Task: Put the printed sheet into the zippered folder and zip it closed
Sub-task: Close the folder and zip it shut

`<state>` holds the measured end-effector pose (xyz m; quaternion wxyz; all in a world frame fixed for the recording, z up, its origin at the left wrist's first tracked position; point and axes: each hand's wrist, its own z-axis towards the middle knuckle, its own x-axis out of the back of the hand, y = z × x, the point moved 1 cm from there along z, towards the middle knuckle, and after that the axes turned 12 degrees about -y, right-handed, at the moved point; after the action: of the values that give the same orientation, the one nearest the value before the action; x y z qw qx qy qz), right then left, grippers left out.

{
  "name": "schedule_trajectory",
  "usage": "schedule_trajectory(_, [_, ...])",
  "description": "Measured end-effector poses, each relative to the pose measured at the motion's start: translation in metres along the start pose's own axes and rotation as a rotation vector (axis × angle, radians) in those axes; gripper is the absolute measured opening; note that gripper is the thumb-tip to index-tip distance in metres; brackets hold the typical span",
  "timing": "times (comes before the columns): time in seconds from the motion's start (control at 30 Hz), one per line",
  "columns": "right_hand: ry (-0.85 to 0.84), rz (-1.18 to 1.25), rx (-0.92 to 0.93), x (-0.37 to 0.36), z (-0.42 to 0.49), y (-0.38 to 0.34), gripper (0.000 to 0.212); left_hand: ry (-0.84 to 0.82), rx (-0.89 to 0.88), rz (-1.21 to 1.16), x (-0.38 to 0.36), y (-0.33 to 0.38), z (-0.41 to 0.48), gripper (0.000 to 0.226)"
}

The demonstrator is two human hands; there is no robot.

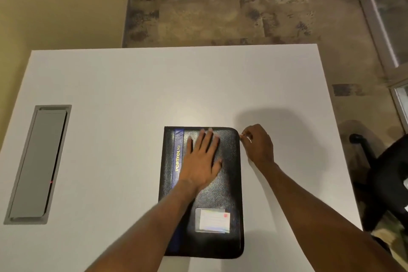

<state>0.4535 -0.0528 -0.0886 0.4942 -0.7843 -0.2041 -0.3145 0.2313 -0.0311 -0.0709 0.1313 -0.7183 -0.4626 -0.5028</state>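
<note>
Black zippered portfolio (223, 194) lies closed on white table (110, 86), sheet not visible; left hand (202, 161) flat, fingers spread, pinning cover; right hand (258, 143) pinches zipper pull (242, 136) at far right corner; risk: slider snags rounding corner.

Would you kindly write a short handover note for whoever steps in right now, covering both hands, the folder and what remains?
Left hand: open, flat on the cover of the black zippered folder, pressing it down.
Right hand: at the folder's far right corner, fingers pinched on what looks like the zipper pull.
Folder: lies closed on the white table, spine to the left.
Printed sheet: not in view, presumably already inside.
Done: the cover is folded shut.
Left: how far the zip has run cannot be told; finish pulling it round and check that it is closed.
</note>
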Motion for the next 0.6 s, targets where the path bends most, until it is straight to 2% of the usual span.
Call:
schedule_trajectory(0.07, [0.015,0.019,-0.002,-0.004,-0.005,0.001,0.01,0.032,0.084,-0.032,0.012,-0.013,0.015,0.073])
schedule_trajectory(0.23, [0.045,0.057,-0.005,-0.008,-0.008,0.003,0.01,-0.028,0.221,-0.127,0.02,-0.026,0.037,0.069])
schedule_trajectory(0.43, [0.055,0.052,0.034,-0.007,0.0,0.005,0.013,0.056,0.256,-0.229,0.006,-0.021,0.045,0.062])
schedule_trajectory(0.6, [-0.078,0.013,0.109,0.003,0.031,-0.004,0.013,0.105,0.248,-0.258,0.003,-0.021,0.045,0.06])
